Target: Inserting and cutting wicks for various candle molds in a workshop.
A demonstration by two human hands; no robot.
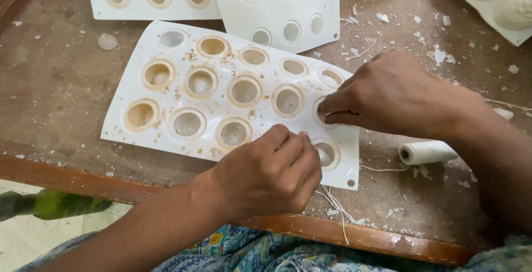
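1. Left hand: curled knuckles-up over the near edge of the white mould tray, fingers bent together, tips down beside the cavity in the near right corner. Something thin probably pinched under the tips, but hidden by the knuckles; cannot tell for certain.
2. Right hand: reaching in from the right, fingertips pressed together at a cavity on the tray's right edge, pinching a thin white thread just visible at the tips.
3. Mould tray: lying flat and slightly skewed on the brown worktable, three rows of round cavities, most ringed with tan residue, brown crumbs scattered between them. A small hole at its near right corner.
4. Loose white threads: trailing from under the left hand across the table's wooden front edge.
5. Spool of white thread: lying on its side just right of the tray, below the right wrist, a strand leading off towards the tray.
6. Two more white moulds: set side by side at the far edge, the right one overlapping the near tray's far side.
7. Another tray at the top right corner, carrying pale rounded castings.
8. White flakes and chips strewn over the table, thickest on the right; one round white disc left of the tray.
9. Patterned blue cloth along the bottom, below the table edge.
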